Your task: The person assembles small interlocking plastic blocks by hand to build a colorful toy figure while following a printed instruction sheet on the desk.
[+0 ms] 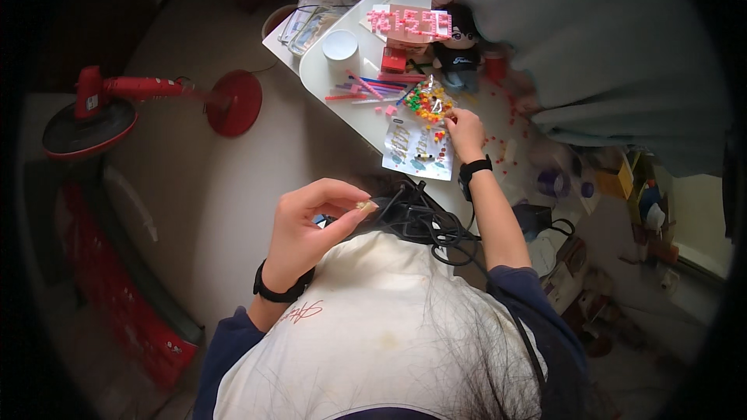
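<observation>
My left hand is raised over my lap, thumb and fingertips pinched on a small pale building block piece. Over the white table, my right hand reaches to the edge of a heap of tiny colourful blocks lying on clear plastic. Its fingers are curled together at the heap; whatever they hold is too small to make out. Just below the heap lies a printed instruction sheet, with a few loose yellow and red pieces on its right part.
Behind the heap lie coloured pens, a red box, a white round lid, a pink block-built display and a doll. A curtain hangs right. Black cables cross my lap. A red fan stands left.
</observation>
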Motion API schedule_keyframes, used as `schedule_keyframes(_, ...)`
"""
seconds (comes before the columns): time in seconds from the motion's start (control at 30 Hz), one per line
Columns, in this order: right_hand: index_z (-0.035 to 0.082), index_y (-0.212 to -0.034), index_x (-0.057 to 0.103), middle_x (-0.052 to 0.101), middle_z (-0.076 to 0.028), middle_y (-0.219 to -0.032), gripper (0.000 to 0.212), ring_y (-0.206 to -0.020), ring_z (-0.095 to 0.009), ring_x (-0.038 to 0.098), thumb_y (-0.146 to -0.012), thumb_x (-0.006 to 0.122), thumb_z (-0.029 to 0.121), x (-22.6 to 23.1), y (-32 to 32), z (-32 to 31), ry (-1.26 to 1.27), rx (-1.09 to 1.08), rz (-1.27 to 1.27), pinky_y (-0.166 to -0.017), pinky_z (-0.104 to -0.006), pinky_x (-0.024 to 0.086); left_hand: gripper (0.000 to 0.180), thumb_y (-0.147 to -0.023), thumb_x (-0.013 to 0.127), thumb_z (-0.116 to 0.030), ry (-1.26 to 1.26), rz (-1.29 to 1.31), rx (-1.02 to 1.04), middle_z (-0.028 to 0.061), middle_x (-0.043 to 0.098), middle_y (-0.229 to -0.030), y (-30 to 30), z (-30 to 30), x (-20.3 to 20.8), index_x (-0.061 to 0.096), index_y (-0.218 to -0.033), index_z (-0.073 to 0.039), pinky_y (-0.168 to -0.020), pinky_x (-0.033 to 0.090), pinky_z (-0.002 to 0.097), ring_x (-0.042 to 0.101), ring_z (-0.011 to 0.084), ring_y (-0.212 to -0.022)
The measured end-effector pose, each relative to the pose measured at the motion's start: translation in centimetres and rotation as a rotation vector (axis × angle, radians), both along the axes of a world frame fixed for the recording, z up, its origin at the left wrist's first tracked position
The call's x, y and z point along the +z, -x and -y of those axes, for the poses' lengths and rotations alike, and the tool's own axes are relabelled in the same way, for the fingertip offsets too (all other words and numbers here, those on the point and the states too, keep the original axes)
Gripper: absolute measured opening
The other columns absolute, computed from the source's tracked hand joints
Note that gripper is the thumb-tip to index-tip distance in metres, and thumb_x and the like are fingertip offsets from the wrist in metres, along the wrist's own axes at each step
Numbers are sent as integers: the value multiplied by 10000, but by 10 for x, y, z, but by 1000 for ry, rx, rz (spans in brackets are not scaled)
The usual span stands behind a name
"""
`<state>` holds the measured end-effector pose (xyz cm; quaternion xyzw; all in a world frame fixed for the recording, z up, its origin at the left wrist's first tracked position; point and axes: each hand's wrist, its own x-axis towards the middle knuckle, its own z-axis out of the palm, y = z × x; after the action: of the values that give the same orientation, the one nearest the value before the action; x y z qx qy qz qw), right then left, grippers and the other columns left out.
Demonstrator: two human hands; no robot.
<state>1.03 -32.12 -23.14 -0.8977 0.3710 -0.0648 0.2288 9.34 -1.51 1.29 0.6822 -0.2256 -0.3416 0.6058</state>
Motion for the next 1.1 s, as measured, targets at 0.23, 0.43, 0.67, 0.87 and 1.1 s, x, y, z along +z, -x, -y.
schedule_keyframes(0.23,118,-810,684,637,-78,-818,129,-793,-291,624,-786,684,246,1,-5,5,116,103,36,-662,-406,491,141,-835,653,43,-49,7,-21,93,683,-907,-10,17,-1,635,-967,0,-743,523,237,682,164,-856)
schedule_keyframes(0.43,105,-777,659,625,-73,-821,125,-792,-285,618,-767,701,222,4,-5,4,129,140,3,-656,-408,495,145,-829,651,40,-59,11,13,83,685,-905,-18,22,-4,642,-969,2,-749,522,234,679,149,-840)
schedule_keyframes(0.67,127,-812,668,624,-58,-829,119,-814,-273,616,-775,702,235,0,-2,3,21,89,46,-655,-407,492,145,-825,667,13,-65,2,44,74,690,-905,-22,22,-6,658,-969,7,-734,534,227,682,137,-812)
schedule_keyframes(0.87,132,-826,669,619,-56,-838,101,-833,-271,611,-772,703,211,0,1,2,90,121,44,-666,-414,490,133,-835,660,8,-70,3,49,84,694,-907,-22,21,-6,650,-968,9,-732,531,229,691,151,-840)
schedule_keyframes(1.1,114,-833,673,612,-72,-821,125,-823,-286,605,-751,720,195,6,0,2,63,84,58,-678,-398,482,128,-838,649,18,-72,8,52,84,694,-904,-21,22,-5,648,-966,10,-730,529,226,692,152,-840)
